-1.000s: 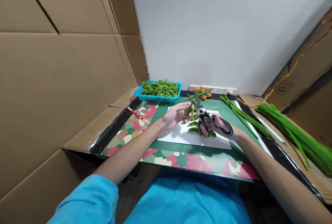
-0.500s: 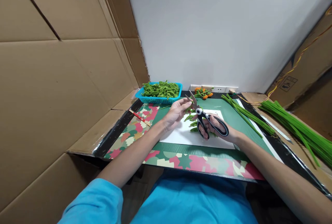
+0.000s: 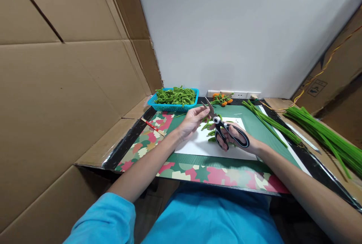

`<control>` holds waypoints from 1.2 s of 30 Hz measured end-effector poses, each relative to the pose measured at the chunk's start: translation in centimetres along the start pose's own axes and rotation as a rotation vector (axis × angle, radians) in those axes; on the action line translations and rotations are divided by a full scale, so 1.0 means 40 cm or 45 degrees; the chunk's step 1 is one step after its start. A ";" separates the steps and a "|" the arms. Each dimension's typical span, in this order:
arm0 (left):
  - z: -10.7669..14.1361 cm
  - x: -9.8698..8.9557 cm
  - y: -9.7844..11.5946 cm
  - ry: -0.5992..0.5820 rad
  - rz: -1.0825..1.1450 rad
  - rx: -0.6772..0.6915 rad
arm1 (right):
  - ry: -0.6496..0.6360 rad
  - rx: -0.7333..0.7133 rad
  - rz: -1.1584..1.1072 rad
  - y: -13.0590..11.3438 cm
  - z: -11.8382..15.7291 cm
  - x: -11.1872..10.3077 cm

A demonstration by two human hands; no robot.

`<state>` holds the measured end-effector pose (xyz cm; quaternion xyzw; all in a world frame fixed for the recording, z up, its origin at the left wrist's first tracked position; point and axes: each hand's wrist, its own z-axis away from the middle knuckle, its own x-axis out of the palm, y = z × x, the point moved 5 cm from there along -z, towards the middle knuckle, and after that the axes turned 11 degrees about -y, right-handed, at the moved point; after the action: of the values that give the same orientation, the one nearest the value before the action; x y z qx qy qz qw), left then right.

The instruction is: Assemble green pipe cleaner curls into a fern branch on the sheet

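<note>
My right hand (image 3: 236,132) grips a pair of scissors (image 3: 216,120) with black-and-white handles, its fingers through the loops. The blades point up and away and are spread apart. My left hand (image 3: 191,122) is closed in a pinch beside the blades; what lies between its fingertips is too small and hidden to make out. Below both hands, several short fuzzy green pieces (image 3: 211,133) lie on a white sheet (image 3: 195,146), partly covered by the scissors and my right hand.
A blue basket (image 3: 172,107) full of curled green fuzzy pieces stands at the back left. Orange flower-like pieces (image 3: 224,102) lie at the back. Long green stems (image 3: 271,125) and a larger bundle (image 3: 325,134) lie on the right. A red-wrapped stick (image 3: 152,126) rests left on the patterned mat (image 3: 138,144).
The view has shifted very slightly. Both hands and the scissors hold nearly the same pose, with the blades still apart.
</note>
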<state>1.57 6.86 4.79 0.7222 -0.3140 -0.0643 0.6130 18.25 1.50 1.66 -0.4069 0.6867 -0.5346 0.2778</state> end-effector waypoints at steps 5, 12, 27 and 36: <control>-0.004 -0.006 -0.004 0.004 -0.051 0.023 | -0.025 0.000 -0.058 0.002 -0.001 0.006; -0.002 -0.005 -0.008 -0.022 -0.095 -0.005 | -0.049 -0.009 -0.091 0.013 -0.002 0.008; 0.000 -0.008 -0.015 -0.033 -0.182 -0.016 | 0.019 0.020 -0.126 0.020 -0.015 0.031; 0.001 -0.007 -0.017 -0.067 -0.217 0.006 | 0.142 0.089 -0.110 -0.001 -0.028 0.054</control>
<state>1.56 7.02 4.07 0.7458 -0.2674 -0.1345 0.5951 16.23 0.23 2.11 -0.3957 0.6639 -0.5915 0.2299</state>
